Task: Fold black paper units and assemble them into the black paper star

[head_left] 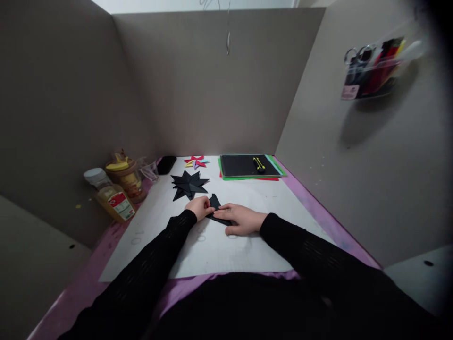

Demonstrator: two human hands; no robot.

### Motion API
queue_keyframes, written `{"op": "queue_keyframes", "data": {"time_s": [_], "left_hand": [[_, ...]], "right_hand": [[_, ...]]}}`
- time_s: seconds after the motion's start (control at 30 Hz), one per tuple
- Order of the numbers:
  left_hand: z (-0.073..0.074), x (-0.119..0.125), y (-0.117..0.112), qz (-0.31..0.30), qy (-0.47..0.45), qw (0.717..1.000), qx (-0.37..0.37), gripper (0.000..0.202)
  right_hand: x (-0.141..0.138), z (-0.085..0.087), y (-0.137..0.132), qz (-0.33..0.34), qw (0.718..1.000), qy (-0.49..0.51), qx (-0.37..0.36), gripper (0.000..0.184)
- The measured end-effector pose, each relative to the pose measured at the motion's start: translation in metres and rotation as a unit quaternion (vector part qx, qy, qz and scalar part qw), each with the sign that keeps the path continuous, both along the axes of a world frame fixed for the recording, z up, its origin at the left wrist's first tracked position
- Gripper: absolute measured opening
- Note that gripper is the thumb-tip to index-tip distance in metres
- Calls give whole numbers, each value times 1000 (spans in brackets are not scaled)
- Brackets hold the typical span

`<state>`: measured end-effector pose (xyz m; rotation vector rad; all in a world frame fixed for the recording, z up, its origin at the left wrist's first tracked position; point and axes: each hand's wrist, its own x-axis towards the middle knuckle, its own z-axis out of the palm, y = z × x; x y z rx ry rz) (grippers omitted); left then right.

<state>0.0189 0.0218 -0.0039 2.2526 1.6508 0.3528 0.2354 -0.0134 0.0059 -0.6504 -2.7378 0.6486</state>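
A folded piece of black paper (214,202) lies on the white sheet between my hands. With curled fingers, my left hand (199,208) pinches its left edge. My right hand (244,219) rests flat on the paper's right part, fingers stretched toward the left hand and covering much of it. Just beyond my left hand is a pile of folded black pointed pieces (190,183), spread like a star. Farther back sits a small multicoloured paper star (196,162) in red, yellow and other colours.
A stack of coloured paper (237,165) with a yellow-and-black cutter (259,165) on top is at the back right. Along the left stand a glue bottle (115,198), a brown tub (128,178), a plastic cup (150,170) and a black phone-like object (166,165). Grey partitions (212,80) enclose the table; a pen holder (375,75) hangs right.
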Motion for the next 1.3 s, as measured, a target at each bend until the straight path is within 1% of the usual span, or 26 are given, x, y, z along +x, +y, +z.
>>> {"op": "queue_keyframes", "data": {"time_s": [0.13, 0.23, 0.3, 0.37, 0.47, 0.6, 0.77, 0.87, 1.03, 1.17, 1.3], "left_hand": [[2, 3, 5, 4, 4, 1000, -22, 23], [1, 2, 5, 2, 6, 1000, -23, 24], [1, 2, 5, 1, 8, 1000, -23, 24], [1, 1, 5, 0, 10, 1000, -24, 24], [0, 1, 6, -5, 9, 1000, -21, 24], [-1, 1, 7, -7, 7, 1000, -13, 25], [-1, 1, 7, -8, 2, 1000, -19, 24], [0, 2, 6, 0, -1, 1000, -23, 23], [0, 2, 8, -7, -6, 1000, -29, 24], [0, 2, 10, -11, -6, 999, -34, 26], [0, 3, 11, -6, -9, 999, -39, 25]], "right_hand": [[7, 0, 4, -34, 996, 22, -73, 72], [12, -3, 8, -28, 990, 43, -129, 79], [13, -5, 9, -29, 987, 62, -145, 76], [13, -7, 9, -35, 989, 74, -127, 68], [11, -7, 8, -25, 995, 68, -74, 60], [5, -8, 10, 10, 999, 30, -23, 64], [-1, -8, 13, -13, 1000, 4, 16, 62], [-2, -5, 11, -12, 999, -19, 43, 62], [3, -3, 2, 0, 997, -37, 66, 62], [12, -3, -7, 4, 996, -43, 79, 56], [22, -5, -17, 8, 997, -30, 73, 53]]}}
